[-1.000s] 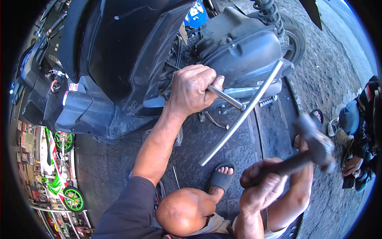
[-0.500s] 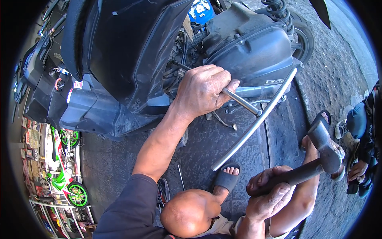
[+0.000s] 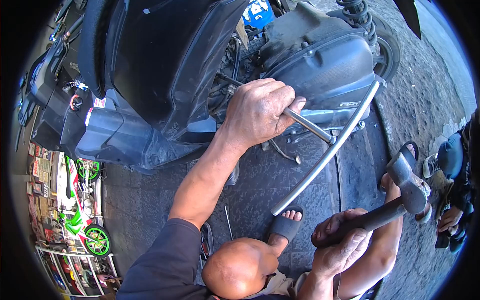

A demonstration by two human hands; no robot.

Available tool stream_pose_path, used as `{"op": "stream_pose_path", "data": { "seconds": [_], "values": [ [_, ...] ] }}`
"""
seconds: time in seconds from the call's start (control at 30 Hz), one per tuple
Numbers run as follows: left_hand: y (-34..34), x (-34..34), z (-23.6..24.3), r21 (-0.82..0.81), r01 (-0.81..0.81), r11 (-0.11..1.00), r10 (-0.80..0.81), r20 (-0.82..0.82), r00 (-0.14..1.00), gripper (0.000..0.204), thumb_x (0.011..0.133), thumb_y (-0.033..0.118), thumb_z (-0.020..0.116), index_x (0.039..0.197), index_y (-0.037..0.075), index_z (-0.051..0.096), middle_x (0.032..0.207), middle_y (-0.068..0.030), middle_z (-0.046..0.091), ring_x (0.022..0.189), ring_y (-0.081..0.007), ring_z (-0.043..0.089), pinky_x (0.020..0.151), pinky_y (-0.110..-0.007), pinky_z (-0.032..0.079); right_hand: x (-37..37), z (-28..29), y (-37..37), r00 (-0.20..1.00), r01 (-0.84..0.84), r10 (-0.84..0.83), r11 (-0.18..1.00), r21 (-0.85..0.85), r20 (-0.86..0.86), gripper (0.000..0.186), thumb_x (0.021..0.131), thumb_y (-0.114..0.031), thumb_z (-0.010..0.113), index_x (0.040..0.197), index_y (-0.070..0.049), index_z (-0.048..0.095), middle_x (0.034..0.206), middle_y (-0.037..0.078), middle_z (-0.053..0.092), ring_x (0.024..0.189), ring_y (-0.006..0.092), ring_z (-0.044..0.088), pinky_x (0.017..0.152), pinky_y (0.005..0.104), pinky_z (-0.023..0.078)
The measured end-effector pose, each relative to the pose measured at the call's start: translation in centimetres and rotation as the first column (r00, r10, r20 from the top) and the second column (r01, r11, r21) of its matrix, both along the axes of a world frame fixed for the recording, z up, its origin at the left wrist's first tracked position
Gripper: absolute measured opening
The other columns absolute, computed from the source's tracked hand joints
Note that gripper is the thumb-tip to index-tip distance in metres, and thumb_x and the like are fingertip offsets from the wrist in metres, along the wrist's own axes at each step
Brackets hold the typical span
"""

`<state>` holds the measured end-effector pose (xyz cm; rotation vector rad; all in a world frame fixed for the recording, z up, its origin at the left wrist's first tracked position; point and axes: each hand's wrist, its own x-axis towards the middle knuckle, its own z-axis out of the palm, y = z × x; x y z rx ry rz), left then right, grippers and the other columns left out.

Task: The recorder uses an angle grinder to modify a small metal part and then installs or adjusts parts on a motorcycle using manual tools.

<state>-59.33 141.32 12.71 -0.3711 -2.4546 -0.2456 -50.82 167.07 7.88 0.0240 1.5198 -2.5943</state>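
Observation:
My left hand (image 3: pixel 261 111) is closed round the shaft of a long T-handle wrench (image 3: pixel 320 134). Its far end reaches in among the dark parts beside the engine of a black scooter (image 3: pixel 165 65), where the tip is hidden. The silver crossbar slants toward me, clear of the scooter. Lower right, my right hand (image 3: pixel 342 240) grips the dark handle of a hammer (image 3: pixel 370 220), with the metal head raised up and to the right, apart from the wrench. Beyond the wrench lies the scooter's grey engine cover (image 3: pixel 330 70).
A rear wheel (image 3: pixel 387 50) and spring shock absorber (image 3: pixel 357 15) stand at the far right. My knee (image 3: pixel 235 270) and sandalled foot (image 3: pixel 285 227) are below the wrench. Another person's hand (image 3: pixel 450 220) shows at the right edge. A green-wheeled motorcycle (image 3: pixel 80 215) stands at left.
The scooter and the wrench's crossbar sit slightly further right in the picture. Both hands keep their grips, and the hammer has hardly moved.

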Motion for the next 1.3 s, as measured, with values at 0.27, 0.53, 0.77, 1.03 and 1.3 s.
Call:
{"op": "stream_pose_path", "data": {
  "seconds": [0.27, 0.53, 0.77, 1.03, 1.3],
  "values": [
    [-0.1, 0.0, 0.1, -0.007, -0.005, 1.000, 0.005, -0.008, 1.000, 0.031, 0.089, 0.017, 0.068, 0.065, 0.003, 0.053, 0.057, -0.0106, 0.050, 0.051, -0.0274, 0.054, 0.049, -0.038, 0.043, 0.3, -0.6, -0.4, 0.999, 0.007, -0.006, 0.999, 0.039, -0.042, 0.051, 0.099, -0.049, 0.053, 0.107, 0.001, 0.049, 0.071, 0.007, 0.052, 0.052, 0.0104, 0.048, 0.047, 0.0225, 0.042],
    [0.2, 0.0, -0.1, -0.015, 0.001, 1.000, -0.001, -0.005, 1.000, 0.030, 0.088, 0.016, 0.068, 0.065, 0.004, 0.053, 0.058, -0.0103, 0.050, 0.051, -0.0266, 0.053, 0.048, -0.038, 0.043, 0.2, -0.2, 0.2, 1.000, -0.025, 0.025, 0.999, 0.031, 0.003, 0.050, 0.100, -0.048, 0.051, 0.107, 0.001, 0.049, 0.071, 0.007, 0.053, 0.051, 0.0102, 0.048, 0.046, 0.0225, 0.042],
    [0.2, 0.0, 0.0, -0.014, -0.028, 1.000, 0.028, 0.006, 1.000, 0.033, 0.090, 0.021, 0.068, 0.064, 0.006, 0.053, 0.056, -0.0081, 0.050, 0.051, -0.0244, 0.054, 0.049, -0.036, 0.045, 0.1, 0.1, -0.1, 1.000, -0.016, 0.017, 1.000, 0.025, -0.022, 0.050, 0.099, -0.049, 0.052, 0.107, 0.001, 0.049, 0.071, 0.007, 0.053, 0.050, 0.0104, 0.048, 0.046, 0.0223, 0.041],
    [0.1, 0.0, 0.0, 0.007, -0.004, 1.000, 0.004, 0.009, 1.000, 0.030, 0.088, 0.016, 0.068, 0.066, 0.003, 0.054, 0.057, -0.0102, 0.050, 0.051, -0.0268, 0.053, 0.048, -0.038, 0.042, 0.0, -0.2, -0.3, 0.999, -0.025, 0.026, 0.999, 0.031, -0.036, 0.051, 0.098, -0.050, 0.053, 0.105, 0.000, 0.049, 0.070, 0.007, 0.053, 0.050, 0.0105, 0.048, 0.046, 0.0228, 0.041],
    [0.1, 0.0, 0.0, -0.035, -0.036, 0.999, 0.037, 0.007, 0.999, 0.037, 0.091, 0.027, 0.067, 0.063, 0.008, 0.053, 0.054, -0.0061, 0.049, 0.052, -0.0220, 0.055, 0.049, -0.034, 0.046, 0.3, -0.3, 0.0, 1.000, -0.027, 0.027, 0.999, 0.029, -0.011, 0.052, 0.099, -0.051, 0.051, 0.105, 0.001, 0.049, 0.071, 0.006, 0.053, 0.050, 0.0101, 0.048, 0.046, 0.0220, 0.041]
  ]
}}
